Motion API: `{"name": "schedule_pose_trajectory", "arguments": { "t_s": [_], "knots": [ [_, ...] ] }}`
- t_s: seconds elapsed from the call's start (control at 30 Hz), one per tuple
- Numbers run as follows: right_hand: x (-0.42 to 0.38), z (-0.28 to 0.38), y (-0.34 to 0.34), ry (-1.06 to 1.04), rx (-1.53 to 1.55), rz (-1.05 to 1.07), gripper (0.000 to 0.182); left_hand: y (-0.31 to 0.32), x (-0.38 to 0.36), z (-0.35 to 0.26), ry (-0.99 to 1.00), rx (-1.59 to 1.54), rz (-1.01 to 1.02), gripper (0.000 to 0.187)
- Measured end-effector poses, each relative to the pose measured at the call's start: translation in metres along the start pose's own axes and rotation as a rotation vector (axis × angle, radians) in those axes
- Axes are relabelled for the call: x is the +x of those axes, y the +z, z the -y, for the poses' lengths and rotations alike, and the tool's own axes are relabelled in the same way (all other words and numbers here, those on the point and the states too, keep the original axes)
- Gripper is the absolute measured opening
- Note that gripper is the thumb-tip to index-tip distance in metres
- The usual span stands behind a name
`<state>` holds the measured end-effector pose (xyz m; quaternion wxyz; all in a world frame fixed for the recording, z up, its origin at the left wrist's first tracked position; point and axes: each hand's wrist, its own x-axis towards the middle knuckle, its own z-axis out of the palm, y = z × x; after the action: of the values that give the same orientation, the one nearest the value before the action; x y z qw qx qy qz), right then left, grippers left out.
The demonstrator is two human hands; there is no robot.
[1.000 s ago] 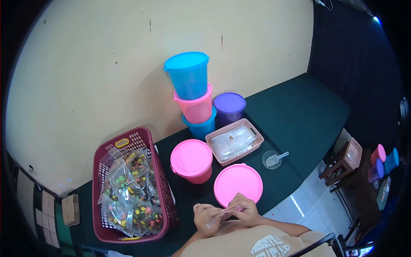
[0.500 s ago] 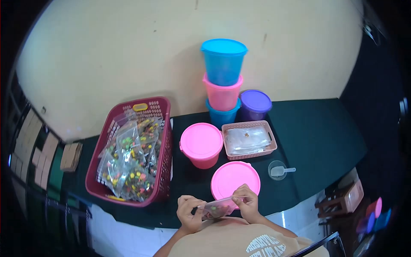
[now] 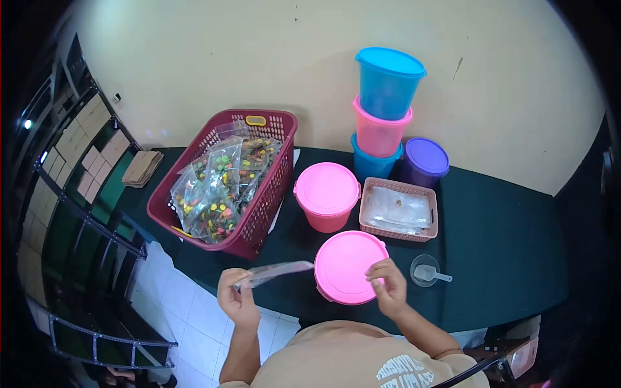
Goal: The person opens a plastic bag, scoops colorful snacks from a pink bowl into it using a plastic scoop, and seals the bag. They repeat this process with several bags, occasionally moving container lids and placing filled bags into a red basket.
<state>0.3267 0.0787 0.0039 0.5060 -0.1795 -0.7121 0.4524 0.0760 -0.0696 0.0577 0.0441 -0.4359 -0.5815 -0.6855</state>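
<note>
My left hand (image 3: 239, 297) pinches one end of a clear plastic bag (image 3: 279, 272), seen nearly edge-on, so its contents do not show. The bag points right, its far corner right at the edge of a pink-lidded tub (image 3: 346, 268). Over the right side of that lid is my right hand (image 3: 388, 284), fingers loosely bent and apart with nothing in them. To the left, a maroon basket (image 3: 262, 223) is heaped with clear bags of colourful pieces (image 3: 220, 174).
Behind stand a second pink tub (image 3: 326, 194), a stack of blue and pink tubs (image 3: 388, 84) and a purple tub (image 3: 425, 161). A pink tray (image 3: 432, 223) holds flat clear bags. A scoop (image 3: 427, 273) rests in a small bowl at right. Brown packets (image 3: 142, 169) lie far left.
My hands have parted: the right has let go of the bag, and the left has carried it leftward toward the basket. The camera view has shifted too.
</note>
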Motion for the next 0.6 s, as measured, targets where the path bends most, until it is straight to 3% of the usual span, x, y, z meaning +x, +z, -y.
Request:
{"name": "schedule_pose_trajectory", "arguments": {
  "t_s": [0.03,0.07,0.1,0.13,0.17,0.23,0.3,0.37,0.43,0.47,0.53,0.57,0.6],
  "knots": [
    [0.003,0.002,0.006,-0.068,-0.064,0.060,0.025,0.007,-0.001,-0.005,-0.002,-0.019,0.005,0.009],
    [0.006,0.008,0.014,-0.077,-0.065,0.072,0.025,0.011,-0.007,0.002,-0.060,-0.103,-0.026,0.009],
    [0.006,0.015,0.024,0.007,0.001,0.070,0.041,0.016,-0.010,-0.004,-0.064,-0.102,-0.042,0.009],
    [0.004,0.019,0.028,0.095,0.068,0.072,0.057,0.025,-0.014,-0.012,-0.251,-0.350,-0.099,0.010],
    [0.000,0.020,0.026,0.093,0.068,0.090,0.057,0.033,-0.017,-0.019,-0.431,-0.601,-0.158,0.010],
    [-0.010,0.017,0.024,0.354,-0.089,0.423,0.080,0.042,-0.025,-0.021,-0.525,-0.703,-0.096,0.010],
    [-0.014,0.010,0.015,0.421,-0.059,0.572,0.071,0.050,-0.036,-0.010,-0.687,-0.910,0.057,0.018],
    [-0.014,0.002,-0.004,0.758,0.200,0.569,0.059,0.061,-0.028,-0.028,-0.665,-0.850,0.040,0.026],
    [0.002,-0.007,-0.032,0.607,0.412,-0.096,0.040,0.057,-0.023,-0.030,-0.683,-0.745,0.068,0.046],
    [0.020,-0.006,-0.048,0.451,0.729,-0.461,0.025,0.054,-0.024,-0.028,-0.703,-0.724,0.065,0.044],
    [0.032,-0.035,-0.107,0.419,0.785,-0.941,0.019,0.044,-0.027,-0.021,-0.714,-0.702,0.041,0.043],
    [0.030,-0.036,-0.107,0.386,0.753,-0.821,0.017,0.040,-0.031,-0.016,-0.766,-0.678,0.109,0.043],
    [0.018,-0.028,-0.089,0.515,0.684,-0.521,0.016,0.038,-0.034,-0.011,-0.816,-0.652,0.177,0.042]
  ]
}}
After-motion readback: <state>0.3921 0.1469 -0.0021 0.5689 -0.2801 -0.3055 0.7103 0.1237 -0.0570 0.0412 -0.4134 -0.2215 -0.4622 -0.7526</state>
